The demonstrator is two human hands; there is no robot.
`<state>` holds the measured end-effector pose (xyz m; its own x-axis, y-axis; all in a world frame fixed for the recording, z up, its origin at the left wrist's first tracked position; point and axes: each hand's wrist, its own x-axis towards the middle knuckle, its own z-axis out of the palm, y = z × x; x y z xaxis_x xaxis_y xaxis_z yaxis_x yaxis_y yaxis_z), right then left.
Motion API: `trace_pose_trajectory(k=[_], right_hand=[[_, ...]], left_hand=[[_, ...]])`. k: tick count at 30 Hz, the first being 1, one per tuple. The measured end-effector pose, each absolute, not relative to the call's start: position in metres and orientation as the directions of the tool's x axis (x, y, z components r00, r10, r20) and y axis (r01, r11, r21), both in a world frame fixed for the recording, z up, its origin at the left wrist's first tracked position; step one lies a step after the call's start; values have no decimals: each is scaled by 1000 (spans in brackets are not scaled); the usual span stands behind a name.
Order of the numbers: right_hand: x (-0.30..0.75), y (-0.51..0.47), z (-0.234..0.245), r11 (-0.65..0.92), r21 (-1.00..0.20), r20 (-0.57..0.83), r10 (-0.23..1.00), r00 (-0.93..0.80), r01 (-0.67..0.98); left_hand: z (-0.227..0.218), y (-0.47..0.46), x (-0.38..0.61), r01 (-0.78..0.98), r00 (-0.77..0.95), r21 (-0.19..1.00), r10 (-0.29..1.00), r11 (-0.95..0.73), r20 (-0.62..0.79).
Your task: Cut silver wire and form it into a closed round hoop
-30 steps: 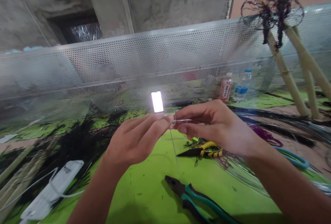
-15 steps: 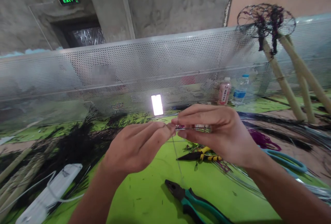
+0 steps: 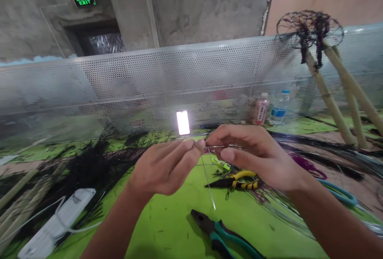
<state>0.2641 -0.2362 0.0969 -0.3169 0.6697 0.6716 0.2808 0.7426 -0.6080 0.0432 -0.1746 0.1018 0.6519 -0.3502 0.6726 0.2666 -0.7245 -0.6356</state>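
Note:
My left hand [image 3: 169, 165] is closed, its thumb and fingertips pinching a thin metal wire [image 3: 212, 198]. One length of the wire slants down from the pinch over the green table. Another stretch runs sideways toward my right hand [image 3: 257, 153], whose thumb stands apart from its curved fingers around the wire. The right fingertips are close to the left pinch; whether they touch it is hard to tell. Below the hands lie yellow-and-black long-nose pliers [image 3: 231, 181]. Nearer to me are combination pliers [image 3: 221, 233] with green-and-black handles.
A lit phone [image 3: 183, 122] leans upright before a perforated metal screen [image 3: 167, 71]. Two bottles, one pink [image 3: 261, 109], stand behind my right hand. Bamboo poles [image 3: 327, 95] with wire-and-thread hoops rise at right. Black strands [image 3: 98, 159] and a white power strip [image 3: 60, 223] lie left.
My right thumb and fingers have spread from their grip beside the left pinch. The hanging wire has swung slightly right, its lower end now plainer. My left hand keeps its pinch.

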Motion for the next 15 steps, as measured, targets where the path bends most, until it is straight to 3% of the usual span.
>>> trace_pose_trajectory(k=[6,9,11,12,15], right_hand=[[263,-245,98,660,-692,593,750,-292,291],[262,-247,99,657,-652,605,752,-263,378],[260,-247,99,713,-522,700,672,-242,469],[259,-247,99,749,-401,770,587,-249,527],[257,-244,97,721,110,905,212,-369,684]], left_hand=[[108,-186,45,229,674,-700,-409,-676,615],[108,-187,44,244,677,-673,-375,-698,634],[106,-188,44,266,668,-626,-328,-733,668],[105,-188,44,274,666,-603,-305,-749,681],[103,-188,47,325,661,-513,-197,-795,724]])
